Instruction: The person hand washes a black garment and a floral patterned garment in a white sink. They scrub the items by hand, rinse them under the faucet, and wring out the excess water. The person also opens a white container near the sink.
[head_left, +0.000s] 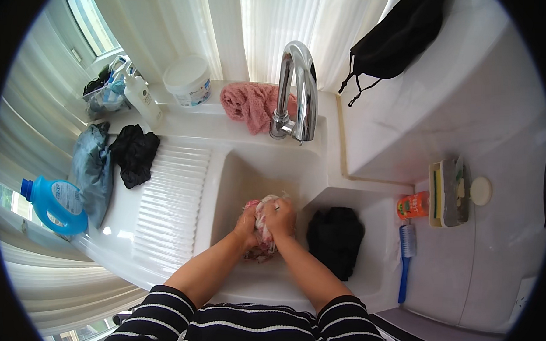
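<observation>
Down in the white sink basin [231,181], both my hands grip a wet, bunched-up cloth [261,222] with a pink and white pattern. My left hand [245,227] is closed on its left side. Opposite it, my right hand [279,218] clasps the upper right part, fingers wrapped round the fabric. The lower end of the cloth hangs beneath my hands toward the murky water [272,181]. A chrome faucet [298,80] arches over the back of the basin.
Left of the basin is a ribbed washboard [173,196], with black cloth [135,155], blue-grey cloth [93,169] and a blue detergent jug [58,205] beyond. A pink towel [248,105] and white tub [187,81] stand behind. Black cloth [335,241] fills the right compartment; a blue brush [407,255] hangs beside it.
</observation>
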Tool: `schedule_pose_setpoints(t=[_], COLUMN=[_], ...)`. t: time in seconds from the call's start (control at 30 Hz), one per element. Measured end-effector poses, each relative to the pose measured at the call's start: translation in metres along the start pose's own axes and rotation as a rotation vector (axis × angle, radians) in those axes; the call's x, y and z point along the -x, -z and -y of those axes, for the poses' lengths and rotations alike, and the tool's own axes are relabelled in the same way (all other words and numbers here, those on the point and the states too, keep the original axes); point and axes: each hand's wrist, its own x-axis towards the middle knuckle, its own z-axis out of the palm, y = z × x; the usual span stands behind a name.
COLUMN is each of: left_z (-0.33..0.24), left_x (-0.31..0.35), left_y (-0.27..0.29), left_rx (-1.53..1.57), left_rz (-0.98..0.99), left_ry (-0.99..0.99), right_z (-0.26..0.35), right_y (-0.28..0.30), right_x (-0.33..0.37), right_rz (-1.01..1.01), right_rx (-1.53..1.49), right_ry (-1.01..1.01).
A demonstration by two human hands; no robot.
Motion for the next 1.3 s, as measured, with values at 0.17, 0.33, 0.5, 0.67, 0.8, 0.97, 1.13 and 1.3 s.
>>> schedule_pose_setpoints(t=[0.17, 0.33, 0.5, 0.67, 0.8, 0.97, 1.13, 1.3], left_z=[-0.006, -0.004, -0.012, -0.025, -0.01, -0.019, -0.028, -0.022], left_x=[0.002, -0.023, -0.008, -0.047, -0.071, -0.073, -0.047, -0.053], left_y=[-0.005, 0.024, 0.002, 0.047, 0.069, 0.067, 0.043, 0.057], left_rx=[0.108, 0.058, -0.438, -1.246, -1.489, -0.987, -0.053, -0.341], left_rz=[0.221, 0.191, -0.195, -0.557, -0.556, -0.363, -0.125, -0.017], left_ry=[0.003, -0.04, -0.342, -0.729, -0.566, -0.463, -0.263, -0.213], right_z=[0.014, 0.006, -0.062, -0.053, -0.054, -0.07, -0.011, 0.007], right_y=[-0.006, -0.014, -0.01, -0.019, -0.026, -0.04, -0.023, 0.048], right_x=[0.019, 0.02, -0.049, -0.039, -0.033, -0.039, -0.007, -0.018], right_rz=[-0.145, -0.005, 0.03, 0.154, 0.513, 0.24, 0.514, 0.921], right_rx=[-0.077, -0.073, 0.166, 0.535, 0.748, 0.557, -0.256, -0.924], right_ry=[0.326, 0.363, 0.212, 0.196, 0.287, 0.061, 0.009, -0.133])
